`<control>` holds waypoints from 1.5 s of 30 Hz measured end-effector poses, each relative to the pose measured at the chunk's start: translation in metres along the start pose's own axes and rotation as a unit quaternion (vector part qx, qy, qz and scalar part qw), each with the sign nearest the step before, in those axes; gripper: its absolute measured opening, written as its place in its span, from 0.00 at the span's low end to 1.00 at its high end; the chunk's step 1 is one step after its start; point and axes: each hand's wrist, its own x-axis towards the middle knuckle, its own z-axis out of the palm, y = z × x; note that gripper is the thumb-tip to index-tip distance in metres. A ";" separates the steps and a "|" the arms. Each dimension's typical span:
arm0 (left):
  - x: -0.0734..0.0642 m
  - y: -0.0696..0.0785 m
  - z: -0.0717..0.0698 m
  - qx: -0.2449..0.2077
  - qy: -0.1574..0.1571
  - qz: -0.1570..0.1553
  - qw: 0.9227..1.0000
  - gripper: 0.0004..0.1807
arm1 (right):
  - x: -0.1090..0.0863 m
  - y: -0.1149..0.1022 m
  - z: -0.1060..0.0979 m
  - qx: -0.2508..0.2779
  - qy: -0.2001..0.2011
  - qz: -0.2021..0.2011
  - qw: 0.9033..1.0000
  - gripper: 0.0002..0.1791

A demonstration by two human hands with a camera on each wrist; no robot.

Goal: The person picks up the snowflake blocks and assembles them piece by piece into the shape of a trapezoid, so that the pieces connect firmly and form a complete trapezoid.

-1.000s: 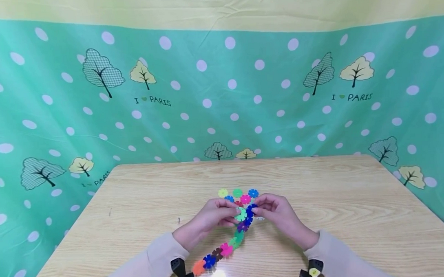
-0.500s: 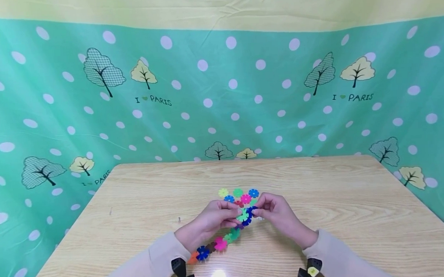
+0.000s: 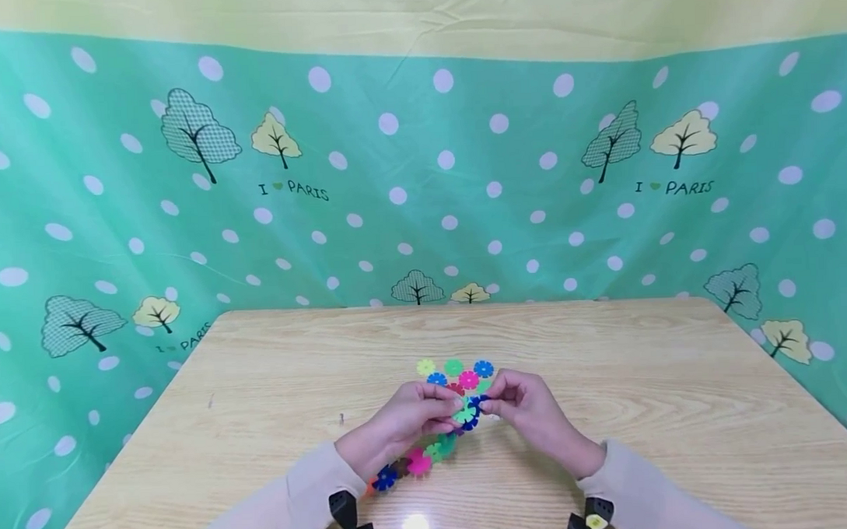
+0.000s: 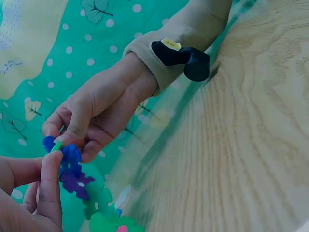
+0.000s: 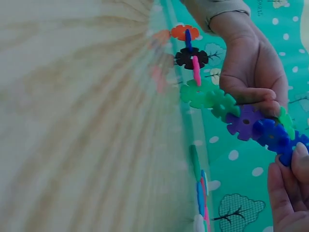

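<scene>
In the head view, above the table (image 3: 634, 475): pinched between thumb and fingers of the left hand (image 3: 406, 413), a light green disc (image 3: 464, 413); pinched by the right hand (image 3: 531, 410), the dark blue end of a chain of notched discs (image 3: 419, 461), close against the light green disc. From there, trailing down toward the left forearm: purple, greens, pink, brown, dark blue, then a sliver of orange, partly hidden. Just beyond the hands, lying on the table, a cluster of loose discs (image 3: 469, 380) in yellow, green, blue, pink and red. Behind, a dotted green cloth (image 3: 420, 179) with printed trees.

In the left wrist view, at lower left: left hand with thumb and finger pressed around the light green disc, nearly edge-on; opposite, right hand at the blue end, with purple and green lower down.

In the right wrist view: chain aslant, from orange at the top to blue in the right hand's fingertips. Beside that end, light green disc in the left hand; slotted in or merely touching, impossible to tell.
</scene>
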 end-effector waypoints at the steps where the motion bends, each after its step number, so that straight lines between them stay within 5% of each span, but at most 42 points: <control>1: 0.001 0.000 -0.002 0.014 -0.003 0.000 1.000 0.07 | 0.000 -0.001 -0.001 -0.005 -0.006 -0.001 1.000 0.04; 9: -0.003 0.009 -0.015 0.126 -0.021 0.020 0.992 0.11 | 0.001 -0.001 -0.004 -0.024 -0.043 0.012 0.999 0.06; 17: -0.002 0.006 -0.013 0.133 -0.017 0.028 0.991 0.10 | -0.001 -0.003 0.002 -0.023 -0.092 0.039 0.995 0.20; 26: -0.003 0.008 -0.012 0.131 -0.014 0.030 0.991 0.10 | -0.004 -0.005 0.006 -0.016 -0.080 0.064 0.995 0.19; 32: 0.002 0.012 -0.027 0.159 -0.027 0.044 0.986 0.14 | -0.009 -0.005 -0.003 -0.015 -0.069 0.061 0.996 0.20; 39: 0.027 0.015 -0.059 0.183 0.022 0.067 0.981 0.17 | -0.011 -0.003 -0.016 -0.035 -0.064 0.059 0.996 0.19; 45: 0.043 0.016 -0.072 0.254 0.063 0.074 0.962 0.15 | -0.011 0.000 -0.018 -0.043 -0.069 0.059 0.995 0.19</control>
